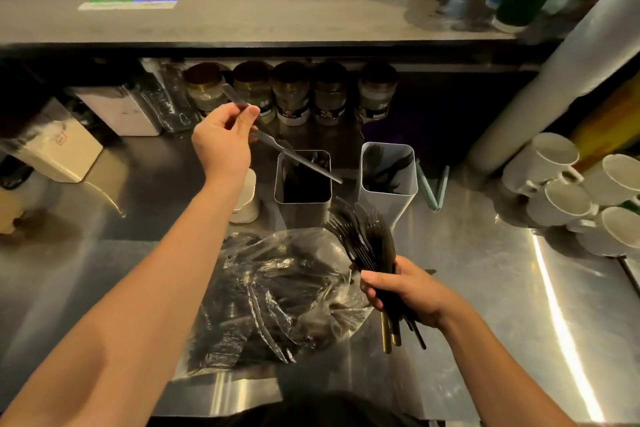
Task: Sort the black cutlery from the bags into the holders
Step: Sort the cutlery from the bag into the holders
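Observation:
My left hand [224, 139] is raised over the steel counter and pinches one black knife [298, 159], blurred, its far end slanting down over the left holder [302, 204]. That square metal holder has dark cutlery inside. The right holder [389, 198] stands beside it with black forks in it. My right hand [403, 289] grips a bundle of black forks [367, 246] with gold-tipped handles, tines up, near the front of the right holder. A clear plastic bag [277, 298] full of black cutlery lies on the counter between my arms.
A row of glass jars [291, 94] stands under the raised bar shelf [242, 17] behind the holders. White cups [568, 184] are stacked at the right beside a thick pipe [554, 80]. A white box [62, 149] and small white container [247, 198] sit at the left.

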Action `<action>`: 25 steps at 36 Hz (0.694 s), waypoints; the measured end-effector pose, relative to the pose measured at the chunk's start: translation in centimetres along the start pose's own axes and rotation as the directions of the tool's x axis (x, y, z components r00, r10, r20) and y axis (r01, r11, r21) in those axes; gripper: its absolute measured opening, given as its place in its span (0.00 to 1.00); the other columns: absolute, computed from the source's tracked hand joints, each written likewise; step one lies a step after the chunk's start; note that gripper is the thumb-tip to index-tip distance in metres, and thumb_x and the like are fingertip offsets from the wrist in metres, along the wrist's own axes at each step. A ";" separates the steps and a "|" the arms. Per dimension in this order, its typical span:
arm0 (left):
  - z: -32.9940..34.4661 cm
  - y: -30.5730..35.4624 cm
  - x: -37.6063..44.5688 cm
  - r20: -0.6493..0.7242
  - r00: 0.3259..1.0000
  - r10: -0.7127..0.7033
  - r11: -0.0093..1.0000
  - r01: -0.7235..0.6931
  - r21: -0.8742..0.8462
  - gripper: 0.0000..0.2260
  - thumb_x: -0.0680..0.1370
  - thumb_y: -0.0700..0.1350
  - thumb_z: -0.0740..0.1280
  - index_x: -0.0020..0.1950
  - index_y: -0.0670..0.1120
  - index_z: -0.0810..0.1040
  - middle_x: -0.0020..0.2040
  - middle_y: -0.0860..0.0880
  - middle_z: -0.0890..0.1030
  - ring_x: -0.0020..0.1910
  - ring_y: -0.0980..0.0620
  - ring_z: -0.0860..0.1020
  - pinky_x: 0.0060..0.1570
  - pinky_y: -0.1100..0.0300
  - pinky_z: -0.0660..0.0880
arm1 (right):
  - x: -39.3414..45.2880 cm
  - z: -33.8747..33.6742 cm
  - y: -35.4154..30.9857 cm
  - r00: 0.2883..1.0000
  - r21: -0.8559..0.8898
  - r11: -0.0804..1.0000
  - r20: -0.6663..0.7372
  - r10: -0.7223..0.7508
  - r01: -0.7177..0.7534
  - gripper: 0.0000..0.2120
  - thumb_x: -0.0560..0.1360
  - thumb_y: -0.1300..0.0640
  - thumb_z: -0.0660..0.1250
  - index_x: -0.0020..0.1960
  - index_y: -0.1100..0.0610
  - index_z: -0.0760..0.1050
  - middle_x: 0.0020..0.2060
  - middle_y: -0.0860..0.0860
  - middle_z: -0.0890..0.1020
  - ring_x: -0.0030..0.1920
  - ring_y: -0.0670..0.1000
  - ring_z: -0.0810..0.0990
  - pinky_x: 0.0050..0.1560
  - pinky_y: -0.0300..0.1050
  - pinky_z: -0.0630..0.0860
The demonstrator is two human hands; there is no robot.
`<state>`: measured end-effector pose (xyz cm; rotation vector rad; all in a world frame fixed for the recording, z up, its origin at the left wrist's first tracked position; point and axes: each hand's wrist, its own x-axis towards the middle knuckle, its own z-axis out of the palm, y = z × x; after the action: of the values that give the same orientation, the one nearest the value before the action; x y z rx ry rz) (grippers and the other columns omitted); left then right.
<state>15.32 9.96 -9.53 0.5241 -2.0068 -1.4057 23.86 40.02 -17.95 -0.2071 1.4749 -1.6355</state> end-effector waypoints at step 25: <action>3.4 -2.1 -4.5 0.437 0.896 0.078 0.951 -0.198 0.236 0.07 0.82 0.53 0.64 0.55 0.52 0.78 0.50 0.52 0.79 0.50 0.53 0.75 0.54 0.53 0.75 | 1.1 0.9 -1.3 0.978 0.143 0.987 -0.201 -0.047 0.077 0.08 0.79 0.58 0.68 0.52 0.63 0.75 0.36 0.55 0.77 0.36 0.52 0.75 0.38 0.41 0.75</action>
<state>16.18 14.37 -13.42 0.1870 -2.5575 -1.2331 23.16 38.45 -17.03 -0.0061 1.4958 -1.8527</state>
